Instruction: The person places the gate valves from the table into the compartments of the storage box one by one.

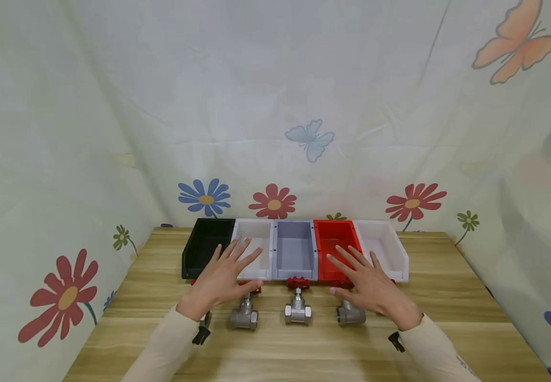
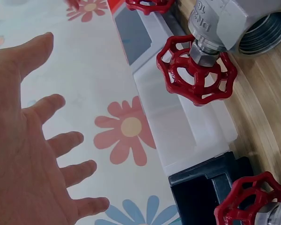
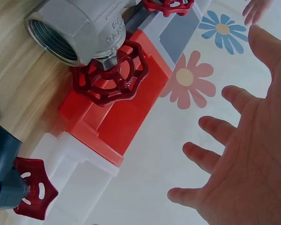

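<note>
My left hand (image 1: 223, 278), fingers spread and straight, is held over the left side of a row of gate valves with red handwheels. It overlaps the black bin and a white bin in the head view and holds nothing. One steel valve (image 1: 244, 318) shows beside its thumb. Likewise spread and without anything in it, my right hand (image 1: 368, 281) hovers over the row's right side, partly covering another steel valve (image 1: 351, 314). Between the hands stands the middle valve (image 1: 298, 313). A dark-bodied valve (image 3: 2, 164) with a red handle, mostly hidden in the head view, appears in the right wrist view.
Behind the valves, side by side, stand a black bin (image 1: 190, 260), a white bin (image 1: 256, 273), a grey bin (image 1: 294, 274), a red bin (image 1: 325, 269) and another white bin (image 1: 390, 249). They sit on a wood-grain table (image 1: 275, 355) against a flowered curtain (image 1: 237, 95).
</note>
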The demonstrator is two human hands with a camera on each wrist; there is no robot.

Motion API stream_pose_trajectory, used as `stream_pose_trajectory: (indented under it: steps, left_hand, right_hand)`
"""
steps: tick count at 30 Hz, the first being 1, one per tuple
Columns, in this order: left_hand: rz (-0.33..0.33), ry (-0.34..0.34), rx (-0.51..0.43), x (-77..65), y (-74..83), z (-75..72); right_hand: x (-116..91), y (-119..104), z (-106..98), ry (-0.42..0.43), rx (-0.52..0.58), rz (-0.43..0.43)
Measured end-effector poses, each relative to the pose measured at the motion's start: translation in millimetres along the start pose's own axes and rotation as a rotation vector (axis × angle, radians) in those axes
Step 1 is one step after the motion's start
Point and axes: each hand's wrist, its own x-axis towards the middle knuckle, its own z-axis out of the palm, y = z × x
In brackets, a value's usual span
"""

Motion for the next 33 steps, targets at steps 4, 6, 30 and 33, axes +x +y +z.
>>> stream_pose_trajectory:
  steps: [4, 6, 30, 33]
  left_hand:
    - [-0.018, 0.003, -0.002, -1.4, -1.7, 0.0]
    - [-0.031, 0.0, -0.003, -2.4, -2.9, -0.4]
    - [-0.132, 0.061, -0.074, -11.7, -30.9, 6.7]
    - [-0.145, 0.072, -0.086, -12.3, -35.7, 7.5]
  right_hand:
    - [-0.7, 1.9, 1.9, 0.001, -0.011, 0.008]
    - [-1.3, 3.1, 2.4, -0.001, -0.01, 0.015]
    - [-18.6, 17.6, 4.4, -0.008, 0.005, 0.05]
    - [-22.1, 19.9, 3.9, 0.004, -0.005, 0.046]
